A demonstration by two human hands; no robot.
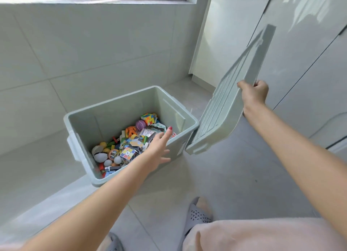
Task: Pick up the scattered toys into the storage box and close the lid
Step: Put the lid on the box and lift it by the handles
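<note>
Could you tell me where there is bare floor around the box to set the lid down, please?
The floor is bare right of the box, below the lid in the right hand, and left of the box toward the wall. The toys crowd the box bottom, under the left hand.

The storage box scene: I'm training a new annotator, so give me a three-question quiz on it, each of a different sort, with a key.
1. True or false: the lid is already seated on the storage box.
2. Which hand grips the lid? A) left hand B) right hand C) both
3. Fill in: the left hand is open, reaching over the box's near ____.

Key
1. False. The lid is held tilted in the air beside the box, whose top is open and shows the toys inside.
2. B. The right hand clasps the lid's edge.
3. Rim. The fingers are spread and hold nothing.
</note>
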